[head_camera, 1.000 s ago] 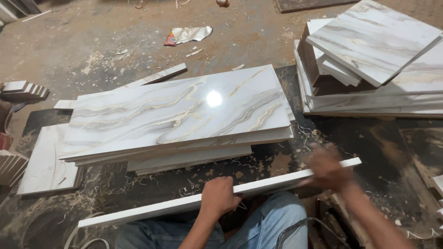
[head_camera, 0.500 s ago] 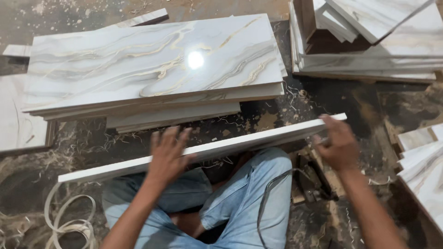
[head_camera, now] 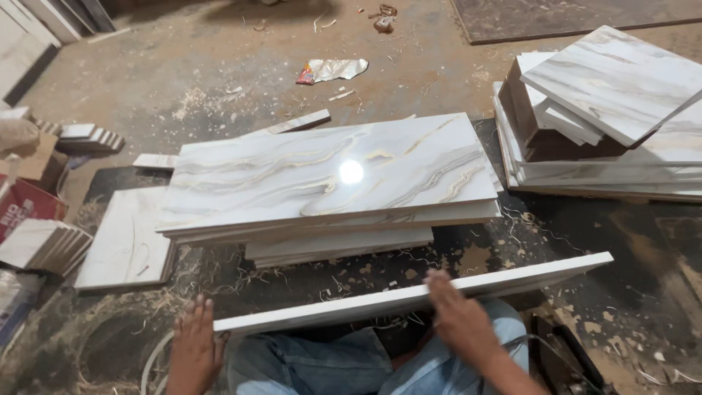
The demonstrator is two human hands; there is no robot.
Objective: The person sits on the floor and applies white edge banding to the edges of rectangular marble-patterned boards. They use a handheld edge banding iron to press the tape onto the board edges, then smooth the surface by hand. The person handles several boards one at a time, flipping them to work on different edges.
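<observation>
White laminated strip (head_camera: 409, 296) is seen lying across the person's denim-clad knees (head_camera: 344, 362), just in front of the marble-patterned panel stack (head_camera: 329, 183) on the dusty floor (head_camera: 219, 66). It is pressed by the right hand (head_camera: 457, 322), laid flat on its middle, and steadied by the left hand (head_camera: 196, 351), fingers spread open at its left end.
</observation>
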